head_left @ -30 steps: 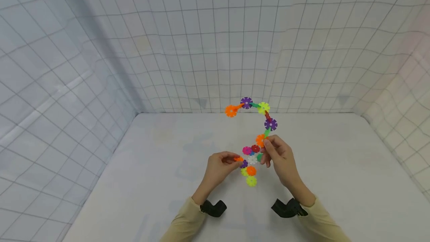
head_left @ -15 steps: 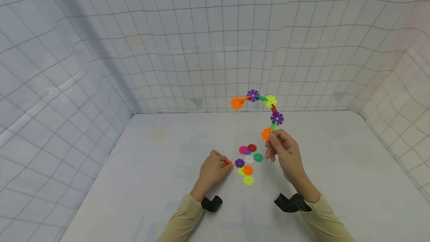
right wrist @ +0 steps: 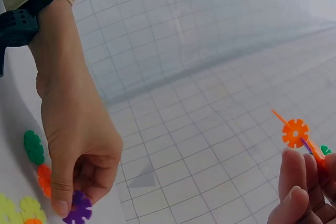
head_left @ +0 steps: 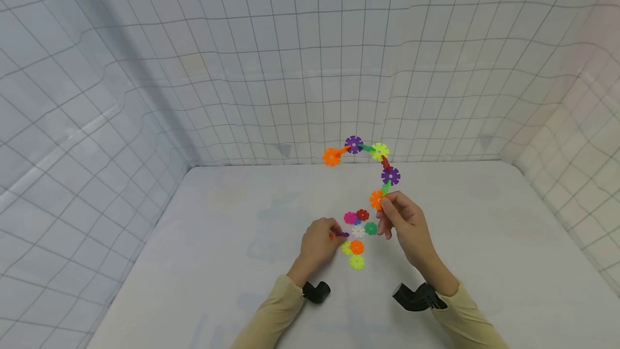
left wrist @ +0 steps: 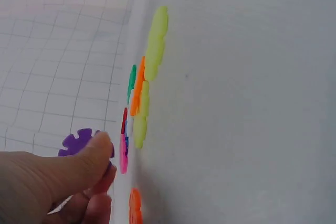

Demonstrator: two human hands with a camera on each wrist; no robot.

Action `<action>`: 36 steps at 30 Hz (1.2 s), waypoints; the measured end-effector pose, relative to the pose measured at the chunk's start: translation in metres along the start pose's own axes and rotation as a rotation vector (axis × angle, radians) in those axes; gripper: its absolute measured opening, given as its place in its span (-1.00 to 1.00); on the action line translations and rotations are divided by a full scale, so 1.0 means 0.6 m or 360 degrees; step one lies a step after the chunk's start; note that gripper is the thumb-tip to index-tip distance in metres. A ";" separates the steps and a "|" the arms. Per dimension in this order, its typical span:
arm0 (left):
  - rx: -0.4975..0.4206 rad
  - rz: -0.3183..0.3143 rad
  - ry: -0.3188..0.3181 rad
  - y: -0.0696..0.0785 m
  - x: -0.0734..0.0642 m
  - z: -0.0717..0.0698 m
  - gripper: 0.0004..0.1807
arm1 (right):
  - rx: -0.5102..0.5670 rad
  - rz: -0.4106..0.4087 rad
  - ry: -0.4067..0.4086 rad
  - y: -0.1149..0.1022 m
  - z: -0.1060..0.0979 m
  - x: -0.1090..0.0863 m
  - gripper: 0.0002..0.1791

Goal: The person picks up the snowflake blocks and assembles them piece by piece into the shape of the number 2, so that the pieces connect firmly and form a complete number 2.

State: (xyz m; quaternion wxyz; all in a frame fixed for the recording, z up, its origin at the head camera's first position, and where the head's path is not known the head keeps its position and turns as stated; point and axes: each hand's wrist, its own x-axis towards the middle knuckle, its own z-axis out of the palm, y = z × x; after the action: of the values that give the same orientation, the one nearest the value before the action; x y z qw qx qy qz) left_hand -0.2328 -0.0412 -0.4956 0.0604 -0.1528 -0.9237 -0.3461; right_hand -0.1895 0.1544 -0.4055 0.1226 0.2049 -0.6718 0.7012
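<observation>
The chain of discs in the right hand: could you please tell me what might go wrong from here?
The right hand pinches the chain at its orange end disc, so a joint could sag or pop loose along the unsupported arc.

The left hand grips the purple disc near its edge, so it might slip.

That hand is also close to the loose discs and may nudge them.

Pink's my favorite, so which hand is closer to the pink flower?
The left hand. It is just left of the pink flower, pinching a purple flower; the right hand is farther off, to the right, holding the colorful chain.
</observation>
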 end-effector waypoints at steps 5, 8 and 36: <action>-0.0465 0.0171 0.0204 0.012 -0.008 -0.025 -0.84 | -0.0003 0.0008 -0.0025 -0.001 0.006 -0.002 -0.83; -0.0767 0.0298 0.0256 0.040 -0.014 -0.049 -0.82 | -0.0031 0.0027 -0.0036 -0.002 0.011 -0.004 -0.84; -0.0540 0.0980 0.0742 0.099 -0.053 -0.085 -0.83 | -0.0370 -0.0247 0.0034 0.003 0.054 -0.024 -0.89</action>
State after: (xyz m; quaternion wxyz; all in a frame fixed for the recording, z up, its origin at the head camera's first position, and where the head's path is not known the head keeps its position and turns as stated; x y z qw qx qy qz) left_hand -0.1831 -0.0399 -0.4269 0.3423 -0.3470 -0.7264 -0.4844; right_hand -0.1734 0.1237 -0.4133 0.2065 0.2332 -0.7293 0.6092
